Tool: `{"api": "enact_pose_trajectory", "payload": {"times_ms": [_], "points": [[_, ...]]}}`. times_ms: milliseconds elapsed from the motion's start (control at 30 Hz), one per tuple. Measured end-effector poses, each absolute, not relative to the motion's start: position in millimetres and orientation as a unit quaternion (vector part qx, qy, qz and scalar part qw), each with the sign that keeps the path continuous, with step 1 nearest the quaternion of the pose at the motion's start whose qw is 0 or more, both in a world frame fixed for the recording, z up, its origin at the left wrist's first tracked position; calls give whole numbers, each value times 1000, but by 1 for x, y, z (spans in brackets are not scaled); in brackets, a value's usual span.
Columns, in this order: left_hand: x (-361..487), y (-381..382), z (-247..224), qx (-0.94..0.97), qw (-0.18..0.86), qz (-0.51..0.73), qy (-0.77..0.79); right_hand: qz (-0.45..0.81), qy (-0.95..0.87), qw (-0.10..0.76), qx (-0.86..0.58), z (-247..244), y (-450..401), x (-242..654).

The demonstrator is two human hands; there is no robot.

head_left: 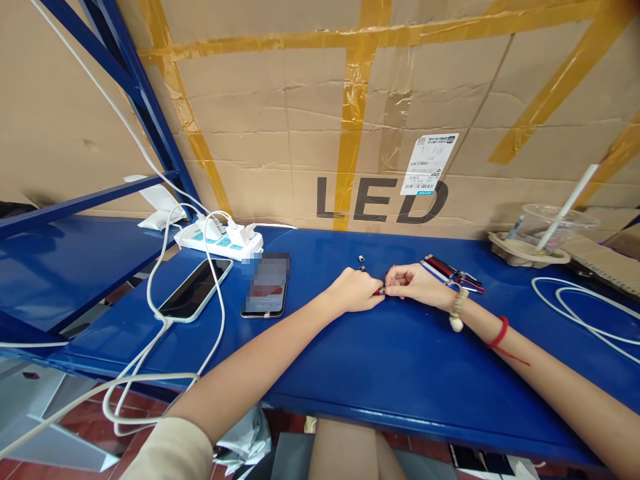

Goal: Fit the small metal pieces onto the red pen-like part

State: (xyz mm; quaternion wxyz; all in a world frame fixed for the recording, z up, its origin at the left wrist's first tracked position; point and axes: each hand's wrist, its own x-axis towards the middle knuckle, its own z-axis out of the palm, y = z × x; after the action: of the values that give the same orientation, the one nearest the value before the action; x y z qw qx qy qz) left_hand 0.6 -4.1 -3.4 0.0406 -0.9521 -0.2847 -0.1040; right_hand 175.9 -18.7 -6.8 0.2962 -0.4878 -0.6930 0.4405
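Your left hand is closed on a small red item; your right hand pinches its exposed end, fingertips partly hidden. Item lies between them, over the bench. Advisable: brace left, adjust finely right.

Forearms angled inward, left hand curled, right hand just beside it, fingers pinched

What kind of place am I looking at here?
Probably a storeroom or small workshop corner: a blue metal shelf unit serves as the bench, a large taped cardboard box marked LED stands behind it, and a power strip with chargers plugged in sits on top.
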Motion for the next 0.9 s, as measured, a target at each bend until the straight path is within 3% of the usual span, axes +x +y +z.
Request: {"api": "enact_pose_trajectory", "payload": {"times_ms": [900], "points": [[2,-4,-3,-947,44,-94,-303,429,-704,292,-485,-4,-20,175]]}}
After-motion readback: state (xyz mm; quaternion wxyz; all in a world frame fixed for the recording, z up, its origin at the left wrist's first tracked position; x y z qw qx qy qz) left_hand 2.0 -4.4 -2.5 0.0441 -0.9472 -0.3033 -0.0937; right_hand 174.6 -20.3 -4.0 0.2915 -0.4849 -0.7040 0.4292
